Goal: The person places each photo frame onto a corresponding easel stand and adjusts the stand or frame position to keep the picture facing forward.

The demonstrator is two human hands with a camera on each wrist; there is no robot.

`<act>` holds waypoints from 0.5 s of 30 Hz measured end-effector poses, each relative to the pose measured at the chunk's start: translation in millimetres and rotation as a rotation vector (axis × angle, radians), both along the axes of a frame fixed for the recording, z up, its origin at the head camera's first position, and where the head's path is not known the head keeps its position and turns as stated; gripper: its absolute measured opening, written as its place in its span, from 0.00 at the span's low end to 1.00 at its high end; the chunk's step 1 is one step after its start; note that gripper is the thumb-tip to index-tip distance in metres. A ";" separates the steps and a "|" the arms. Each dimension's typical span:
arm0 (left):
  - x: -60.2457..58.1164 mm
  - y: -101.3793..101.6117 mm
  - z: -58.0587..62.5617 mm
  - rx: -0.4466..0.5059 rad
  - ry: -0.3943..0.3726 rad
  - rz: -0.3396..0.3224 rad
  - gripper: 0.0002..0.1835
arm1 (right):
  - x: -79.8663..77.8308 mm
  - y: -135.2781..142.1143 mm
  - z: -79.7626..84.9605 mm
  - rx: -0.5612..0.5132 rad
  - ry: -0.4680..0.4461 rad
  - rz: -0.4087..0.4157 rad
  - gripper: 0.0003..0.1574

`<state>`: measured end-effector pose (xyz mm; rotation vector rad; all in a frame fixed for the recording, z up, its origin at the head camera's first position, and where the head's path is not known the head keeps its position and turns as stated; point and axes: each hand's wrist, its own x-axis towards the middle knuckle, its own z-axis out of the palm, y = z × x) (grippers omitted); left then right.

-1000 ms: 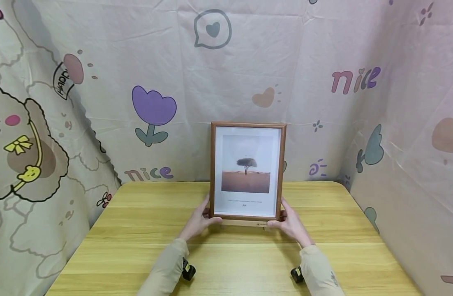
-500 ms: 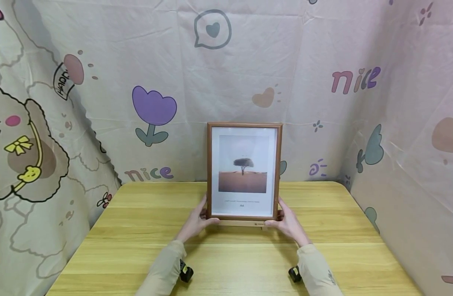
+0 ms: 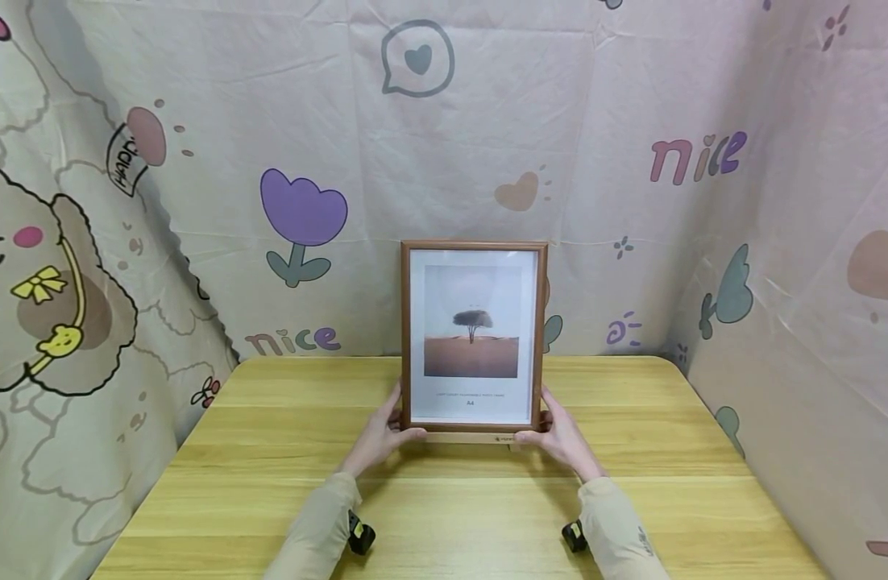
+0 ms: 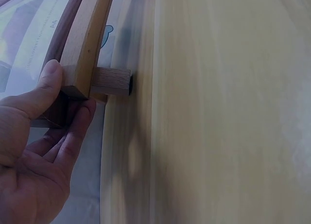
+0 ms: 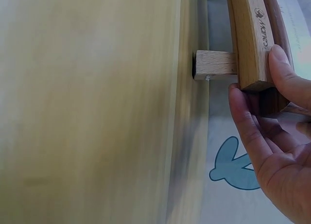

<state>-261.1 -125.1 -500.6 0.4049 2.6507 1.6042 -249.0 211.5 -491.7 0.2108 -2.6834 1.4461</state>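
A brown picture frame (image 3: 407, 338) with a print of a lone tree stands nearly upright on the light wooden ledge of a display stand (image 3: 462, 437). At the ledge's left end, my left hand (image 3: 375, 439) grips with the thumb in front and fingers curled behind and under. Mirroring it, my right hand (image 3: 560, 435) grips the other end, thumb close to the printed logo. In both wrist views, a short wooden foot (image 4: 114, 80) juts from the ledge towards the tabletop; whether it touches is unclear. The frame hides the rest of the stand.
A wood-grain table (image 3: 270, 451) extends around the stand. Patterned cloth hangs behind the table (image 3: 444, 161) and along both sides. Each wrist carries a small black camera, such as the left camera (image 3: 360, 533).
Both hands have shifted slightly to the left together with the picture frame and its stand. Their grip looks the same throughout.
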 end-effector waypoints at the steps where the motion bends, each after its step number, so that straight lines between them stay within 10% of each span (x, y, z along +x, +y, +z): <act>1: 0.1 -0.3 -0.1 0.002 0.001 0.000 0.60 | -0.2 -0.4 -0.5 -0.004 -0.005 -0.002 0.70; 15: 1.0 -4.2 -0.4 0.003 0.019 0.011 0.60 | -3.5 -3.3 -2.5 -0.008 0.004 0.010 0.69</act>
